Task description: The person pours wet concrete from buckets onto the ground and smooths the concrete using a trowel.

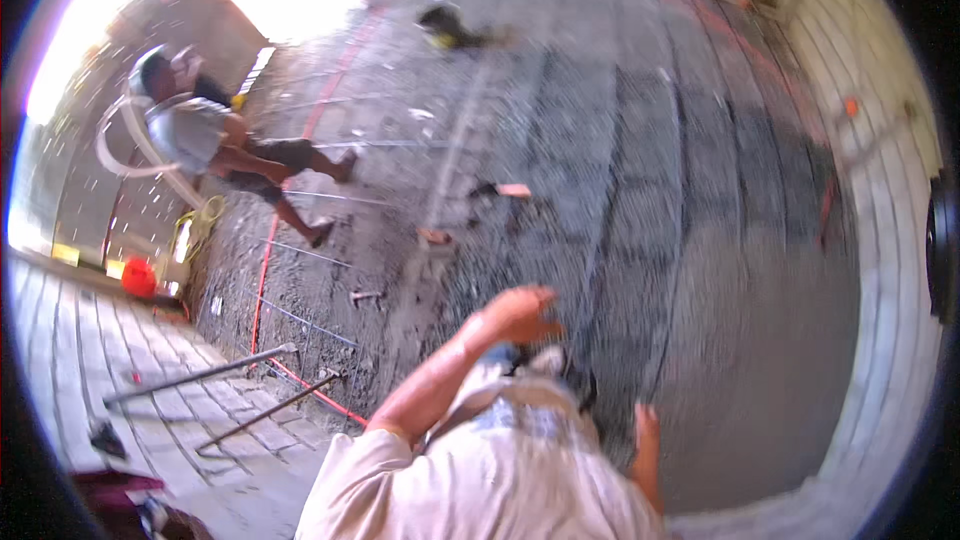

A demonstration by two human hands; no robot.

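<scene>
My left hand (518, 316) reaches out in front of my waist over the ground, its fingers loosely apart and nothing visible in them. Low at my right side hangs my right hand (647, 424), small and smeared, with its fingers not clear. Beneath me are my trousers and dark shoes (583, 385), partly hidden. Ahead on the dark ground lies a flat pinkish-orange piece (513, 190) beside something black. Closer in is a small orange-brown block (434, 237). A hammer-like tool (366, 296) rests on the soil to the left. Neither hand touches these.
Another person (195, 130) in shorts leans or steps at the left, near an orange bucket (138, 277). Long-handled tools (200, 377) lie on the block wall. Red lines (263, 290) and thin bars cross the ground. Smooth grey concrete (770, 360) spreads at right. A dark bucket (438, 22) stands far off.
</scene>
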